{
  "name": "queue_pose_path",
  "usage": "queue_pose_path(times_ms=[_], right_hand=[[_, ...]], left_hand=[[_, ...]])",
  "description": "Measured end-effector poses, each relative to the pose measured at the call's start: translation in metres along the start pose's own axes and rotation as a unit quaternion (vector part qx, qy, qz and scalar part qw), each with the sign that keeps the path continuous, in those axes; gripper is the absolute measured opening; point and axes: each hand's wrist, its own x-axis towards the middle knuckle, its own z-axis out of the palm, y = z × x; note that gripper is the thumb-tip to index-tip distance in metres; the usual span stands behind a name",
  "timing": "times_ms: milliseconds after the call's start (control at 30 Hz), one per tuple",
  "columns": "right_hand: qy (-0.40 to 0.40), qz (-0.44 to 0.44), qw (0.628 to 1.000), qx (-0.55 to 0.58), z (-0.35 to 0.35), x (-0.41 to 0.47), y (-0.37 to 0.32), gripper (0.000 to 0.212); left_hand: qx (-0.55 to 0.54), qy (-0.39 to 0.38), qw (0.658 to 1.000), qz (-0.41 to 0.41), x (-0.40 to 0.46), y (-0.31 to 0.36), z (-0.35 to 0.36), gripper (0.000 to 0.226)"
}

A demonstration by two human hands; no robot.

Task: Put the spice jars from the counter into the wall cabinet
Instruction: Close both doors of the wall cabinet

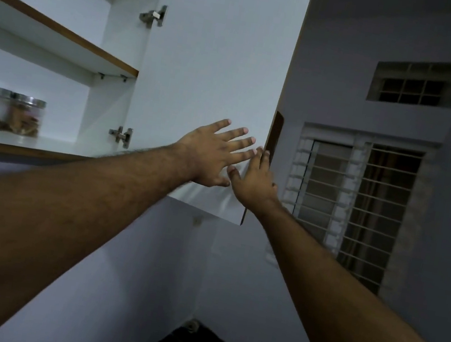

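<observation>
Dim kitchen, white wall cabinet [46, 139] open, steel-lidded spice jars [26, 117] inside

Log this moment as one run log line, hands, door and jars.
left hand: open, flat on cabinet door | right hand: open, at door's edge | door: open | spice jars: two visible on bottom shelf
</observation>
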Motion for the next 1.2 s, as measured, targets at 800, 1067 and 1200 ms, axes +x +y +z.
queue_pose_path(times_ms=[800,1067,1200], right_hand=[[0.135,-0.182,0.86,0.457,0.0,-0.051,-0.072,0.022],[0.064,-0.319,0.868,0.376,0.063,-0.092,-0.181,0.048],[0.0,-0.356,0.891,0.283,0.095,-0.105,-0.245,0.054]], left_hand=[[0.059,0.143,0.982,0.109,-0.067,-0.094,-0.048,0.071],[0.084,0.091,0.99,0.068,-0.205,-0.167,-0.06,0.061],[0.146,-0.036,0.987,0.049,-0.273,-0.197,-0.063,0.072]])
